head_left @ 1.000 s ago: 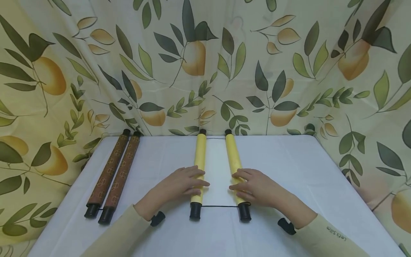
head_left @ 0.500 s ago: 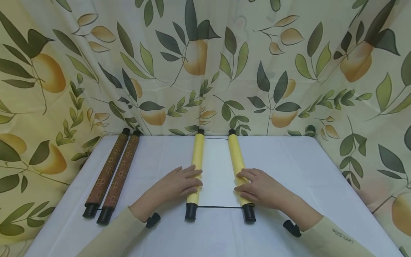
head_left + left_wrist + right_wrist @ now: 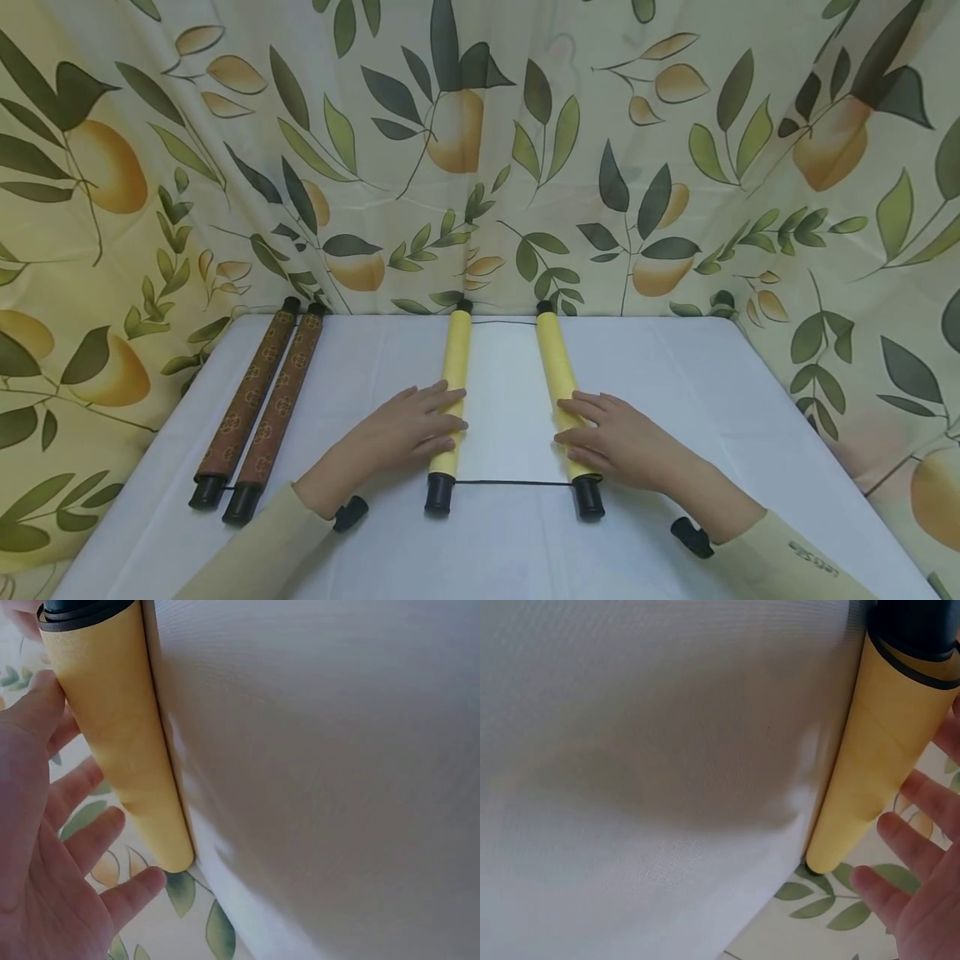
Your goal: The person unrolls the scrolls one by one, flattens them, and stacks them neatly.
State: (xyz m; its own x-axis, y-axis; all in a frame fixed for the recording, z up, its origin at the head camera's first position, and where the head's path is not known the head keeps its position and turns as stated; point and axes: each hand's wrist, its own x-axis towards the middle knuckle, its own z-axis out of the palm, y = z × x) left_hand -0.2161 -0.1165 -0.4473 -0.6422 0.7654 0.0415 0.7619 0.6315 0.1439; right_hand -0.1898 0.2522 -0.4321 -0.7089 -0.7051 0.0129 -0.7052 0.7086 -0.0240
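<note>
A yellow scroll lies partly unrolled in the middle of the head view. Its left roll (image 3: 455,354) and right roll (image 3: 556,358) have black end knobs, and a white sheet (image 3: 506,408) stretches between them. Across the left roll lie the fingers of my left hand (image 3: 408,429), slightly bent and spread. My right hand (image 3: 626,442) rests over the right roll the same way. In the left wrist view the thumb touches the yellow roll (image 3: 120,727) and the fingers are apart. The right wrist view shows loosely extended fingers beside the other yellow roll (image 3: 881,742).
Two brown patterned rolls, the left one (image 3: 247,396) and the right one (image 3: 281,408), lie side by side at the table's left. A white cloth covers the table (image 3: 675,375). Behind it hangs a fruit-and-leaf curtain (image 3: 555,208). Thin black cords (image 3: 517,482) span the yellow rolls.
My hands and the two yellow rolls have moved apart, left one leftward and right one rightward. More of the white sheet shows between them. The brown rolls stay in place.
</note>
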